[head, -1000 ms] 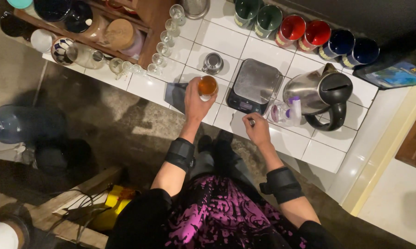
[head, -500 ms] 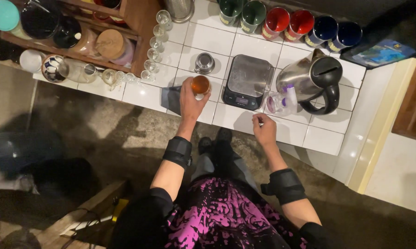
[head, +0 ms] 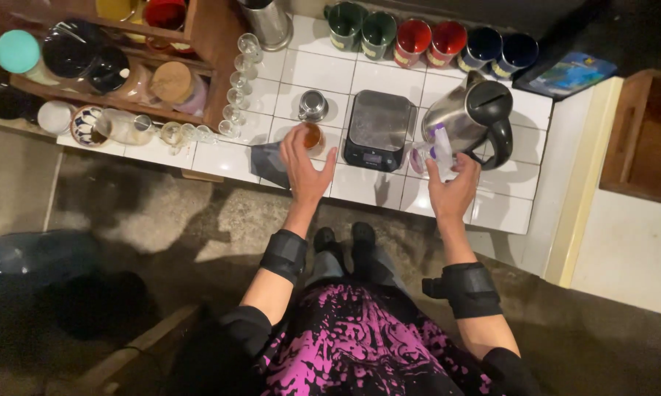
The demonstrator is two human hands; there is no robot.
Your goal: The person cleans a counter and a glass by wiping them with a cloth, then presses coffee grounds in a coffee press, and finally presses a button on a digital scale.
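Observation:
My left hand (head: pixel 305 172) hovers over the white tiled counter (head: pixel 360 187) with its fingers spread. Its fingertips flank a small glass of amber liquid (head: pixel 314 136) that stands on the tiles; I cannot tell whether they touch it. My right hand (head: pixel 451 192) reaches to a small clear cup with purple tints (head: pixel 427 155) beside the steel kettle (head: pixel 468 117) and closes its fingers on it. A black kitchen scale (head: pixel 378 129) sits between the two hands.
A small metal cup (head: pixel 313 105) stands behind the amber glass, and a grey cloth (head: pixel 269 163) lies to its left. Green, red and blue mugs (head: pixel 427 38) line the back. Several small glasses (head: pixel 236 81) edge a wooden shelf of jars (head: pixel 173 82).
My left hand has opened from around the amber glass, which now stands on the tiles. My right hand moved right and forward from the counter edge to the clear cup.

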